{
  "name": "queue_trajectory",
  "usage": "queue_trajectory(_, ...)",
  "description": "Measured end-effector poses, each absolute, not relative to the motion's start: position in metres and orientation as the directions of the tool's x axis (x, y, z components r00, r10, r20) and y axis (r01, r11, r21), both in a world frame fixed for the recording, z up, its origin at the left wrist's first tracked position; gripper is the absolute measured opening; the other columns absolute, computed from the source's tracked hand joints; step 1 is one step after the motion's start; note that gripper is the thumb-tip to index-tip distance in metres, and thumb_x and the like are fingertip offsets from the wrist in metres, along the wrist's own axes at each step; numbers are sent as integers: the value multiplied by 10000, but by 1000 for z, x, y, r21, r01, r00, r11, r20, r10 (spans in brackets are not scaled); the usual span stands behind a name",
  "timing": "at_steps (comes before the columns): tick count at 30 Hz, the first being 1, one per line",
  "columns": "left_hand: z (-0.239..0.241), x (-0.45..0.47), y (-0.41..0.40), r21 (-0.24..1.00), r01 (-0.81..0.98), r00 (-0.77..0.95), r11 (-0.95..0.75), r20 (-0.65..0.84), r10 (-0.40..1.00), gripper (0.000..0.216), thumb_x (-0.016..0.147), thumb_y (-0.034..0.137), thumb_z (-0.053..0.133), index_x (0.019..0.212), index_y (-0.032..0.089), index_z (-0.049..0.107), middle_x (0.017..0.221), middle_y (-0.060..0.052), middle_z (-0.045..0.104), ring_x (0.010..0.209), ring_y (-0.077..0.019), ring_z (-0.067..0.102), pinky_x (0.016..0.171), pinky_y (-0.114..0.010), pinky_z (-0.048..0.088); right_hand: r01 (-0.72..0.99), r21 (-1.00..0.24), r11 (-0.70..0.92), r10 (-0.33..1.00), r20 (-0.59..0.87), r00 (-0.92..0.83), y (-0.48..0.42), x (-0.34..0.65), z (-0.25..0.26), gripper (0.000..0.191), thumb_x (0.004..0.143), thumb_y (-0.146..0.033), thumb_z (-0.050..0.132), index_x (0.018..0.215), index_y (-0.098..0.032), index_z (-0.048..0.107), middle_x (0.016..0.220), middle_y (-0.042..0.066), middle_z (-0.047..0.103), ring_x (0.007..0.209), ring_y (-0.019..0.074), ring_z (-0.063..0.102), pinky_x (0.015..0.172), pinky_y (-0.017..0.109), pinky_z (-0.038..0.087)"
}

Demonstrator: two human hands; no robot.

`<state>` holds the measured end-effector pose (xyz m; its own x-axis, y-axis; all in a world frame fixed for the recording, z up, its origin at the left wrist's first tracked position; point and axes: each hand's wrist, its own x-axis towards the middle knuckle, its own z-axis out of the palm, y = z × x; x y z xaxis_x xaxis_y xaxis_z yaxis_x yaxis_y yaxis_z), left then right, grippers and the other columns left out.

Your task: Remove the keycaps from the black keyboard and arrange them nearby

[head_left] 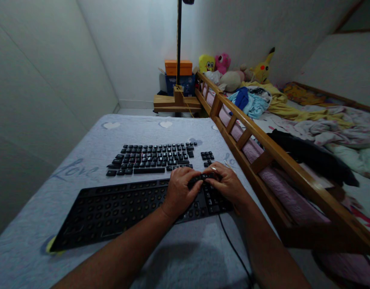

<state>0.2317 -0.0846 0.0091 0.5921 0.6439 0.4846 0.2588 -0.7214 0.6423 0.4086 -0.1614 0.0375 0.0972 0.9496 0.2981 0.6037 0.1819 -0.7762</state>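
A black computer keyboard (124,204) lies on the pale blue bedspread (82,216), directly in front of the person. Its long axis goes from left to right, a little oblique: the left end is nearer to the person and the right end is somewhat farther. The left and middle parts show round sockets without keycaps, while the numeric keypad (214,200) at the right end carries dark keys.

Both hands are at this right part, over the far edge. The left hand (181,184) comes from the left side, across the keyboard, and the right hand (227,184) comes from the right, beside the keypad; so the right hand is the nearer one to the keypad. The thumbs point toward each other, with a narrow gap between the tips, and the fingers are bent around something dark. I cannot tell whether they pinch one keycap or hold the edge of the keyboard.

Beyond the far edge, and apart from it, the loose keycaps (154,157) lie in rows to the left of the hands. A smaller keycap group (207,155) is just beyond the fingers. The cable (233,245) leaves the near edge, at the right.
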Motion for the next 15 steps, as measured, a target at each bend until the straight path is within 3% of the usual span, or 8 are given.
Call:
queue_trajectory(4, 6, 234, -85, 609, 299, 605, -735, 475, 639, 319, 841, 237, 672, 1154, 199, 627, 1117, -77, 655, 1067, -256, 571, 965, -457, 428, 664, -745, 67, 912, 315, 261, -161, 435, 55, 130, 791, -206, 660, 910, -209, 712, 834, 8, 608, 747, 153, 551, 707, 276, 427)
queue_trajectory(8, 3, 235, -85, 560, 342, 634, -755, 455, 625, 274, 830, 150, 641, 1099, 203, 640, 1120, -68, 670, 1067, -262, 571, 964, -473, 427, 744, -666, -61, 877, 320, 358, -148, 479, 62, 192, 740, -253, 683, 912, -195, 744, 803, 18, 637, 708, 160, 548, 673, 278, 423)
queue_trajectory(12, 0, 236, -85, 527, 359, 667, -771, 433, 607, 250, 825, 142, 645, 1066, 206, 656, 1134, -64, 678, 1076, -268, 572, 971, -487, 428, 723, -638, -264, 848, 204, 489, -124, 514, 44, 231, 716, -207, 657, 921, -160, 751, 803, 35, 677, 743, 174, 600, 699, 278, 439)
queue_trajectory(15, -2, 235, -85, 517, 363, 684, -775, 417, 598, 246, 826, 140, 644, 1064, 199, 661, 1139, -64, 681, 1079, -270, 573, 976, -494, 426, 712, -633, -304, 846, 165, 508, -107, 528, 25, 240, 704, -197, 653, 915, -142, 755, 741, 30, 672, 671, 163, 591, 634, 261, 430)
